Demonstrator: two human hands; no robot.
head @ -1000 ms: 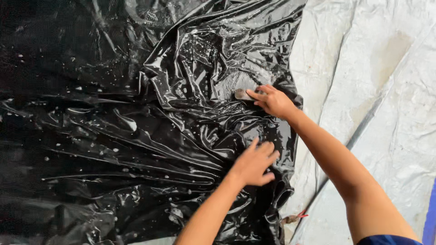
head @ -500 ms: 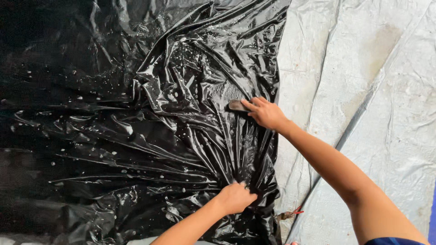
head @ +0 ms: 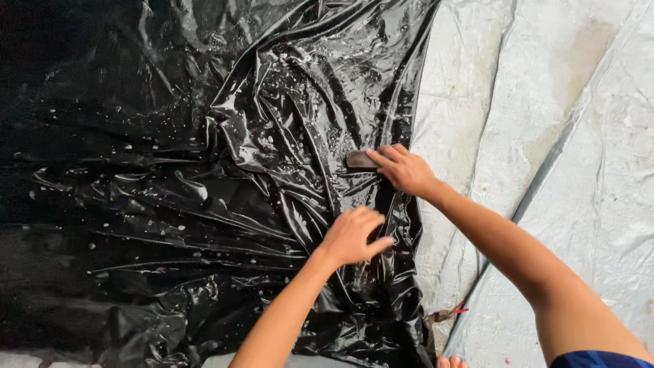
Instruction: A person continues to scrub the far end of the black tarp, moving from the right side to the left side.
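Hands at work on a wet black sheet (head: 170, 204), seen from above. Right hand (head: 405, 169) grips a small dark brush or scraper (head: 361, 160), fingers curled over its near end and pressing it down onto the sheet close to the sheet's right edge. Whether it is a brush or a scraper is hard to tell, since the hand covers part of it. Left hand (head: 354, 235) lies just below and a little to the left, palm down, fingers loosely spread and flat on the sheet, grasping nothing. Both forearms reach in from the bottom of the view.

Glossy plastic folds fan out from under the two hands toward the upper left, dotted with water drops and pale specks. Beyond the sheet's right edge lies a grey tarp (head: 545, 136), creased and stained. Near the bottom edge a small red scrap (head: 453, 313) rests on the tarp, and toes (head: 451, 362) show just beside the sheet's corner.
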